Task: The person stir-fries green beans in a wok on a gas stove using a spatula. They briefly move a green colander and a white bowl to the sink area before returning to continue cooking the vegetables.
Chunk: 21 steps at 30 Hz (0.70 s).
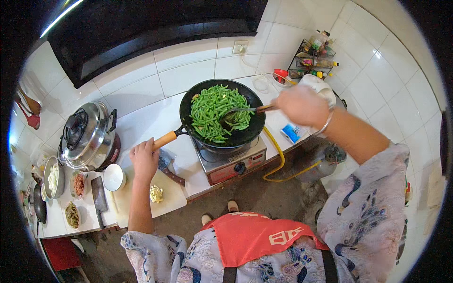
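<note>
A black wok (pixel 188 123) full of chopped green beans (pixel 214 106) sits on a gas stove (pixel 222 170). My left hand (pixel 144 158) is closed round the wok's wooden handle (pixel 164 140). In my right hand (pixel 302 104), somewhat blurred, is the handle of a metal spatula (pixel 240 110); its head rests among the beans at the wok's right side. Below my left wrist lies a pale cutting board (pixel 172 195) with a small heap of chopped garlic (pixel 156 194). A cleaver (pixel 172 174) with a dark handle lies across the board's far edge.
Left on the counter stand a large lidded steel pot (pixel 89 137), a white bowl (pixel 114 177), another cleaver (pixel 99 195) and several food bowls. A yellow gas hose (pixel 278 146) runs to a gas cylinder (pixel 316 165). Bottles (pixel 321 61) fill a rack in the right corner.
</note>
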Motion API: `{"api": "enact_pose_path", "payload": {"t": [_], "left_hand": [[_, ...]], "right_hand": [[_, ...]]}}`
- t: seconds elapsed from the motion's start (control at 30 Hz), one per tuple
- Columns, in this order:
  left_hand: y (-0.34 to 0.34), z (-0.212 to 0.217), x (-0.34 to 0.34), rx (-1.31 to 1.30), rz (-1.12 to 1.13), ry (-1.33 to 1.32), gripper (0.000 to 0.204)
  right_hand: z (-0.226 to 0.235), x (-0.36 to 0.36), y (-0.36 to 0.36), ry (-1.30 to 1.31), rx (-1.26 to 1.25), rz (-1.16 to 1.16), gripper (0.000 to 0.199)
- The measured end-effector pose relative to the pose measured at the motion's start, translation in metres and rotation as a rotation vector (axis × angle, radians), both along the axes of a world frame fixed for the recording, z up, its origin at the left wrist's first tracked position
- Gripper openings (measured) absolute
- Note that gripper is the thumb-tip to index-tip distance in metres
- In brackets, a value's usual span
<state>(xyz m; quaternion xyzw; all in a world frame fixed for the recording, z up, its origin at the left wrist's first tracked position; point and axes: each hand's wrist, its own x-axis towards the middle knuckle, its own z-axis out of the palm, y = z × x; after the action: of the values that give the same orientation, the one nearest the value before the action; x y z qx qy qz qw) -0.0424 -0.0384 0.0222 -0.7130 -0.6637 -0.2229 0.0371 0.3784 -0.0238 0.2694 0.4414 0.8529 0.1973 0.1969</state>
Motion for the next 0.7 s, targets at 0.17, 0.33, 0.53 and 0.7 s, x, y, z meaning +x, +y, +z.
{"api": "enact_pose_path", "payload": {"t": [0.17, 0.33, 0.53, 0.7], "left_hand": [[-0.011, 0.009, 0.001, -0.039, 0.050, -0.029, 0.047], [-0.005, -0.002, 0.006, 0.042, 0.054, -0.027, 0.048], [-0.003, -0.001, 0.010, 0.011, 0.098, -0.030, 0.048], [-0.006, 0.001, 0.010, -0.025, 0.137, -0.023, 0.049]], "right_hand": [[0.068, 0.016, 0.034, 0.008, -0.151, -0.206, 0.044], [0.037, 0.066, 0.095, 0.328, -0.570, -0.691, 0.027], [-0.008, 0.078, 0.087, 0.600, -0.762, -0.577, 0.039], [0.047, 0.074, 0.082, 0.412, -0.590, -0.489, 0.049]]}}
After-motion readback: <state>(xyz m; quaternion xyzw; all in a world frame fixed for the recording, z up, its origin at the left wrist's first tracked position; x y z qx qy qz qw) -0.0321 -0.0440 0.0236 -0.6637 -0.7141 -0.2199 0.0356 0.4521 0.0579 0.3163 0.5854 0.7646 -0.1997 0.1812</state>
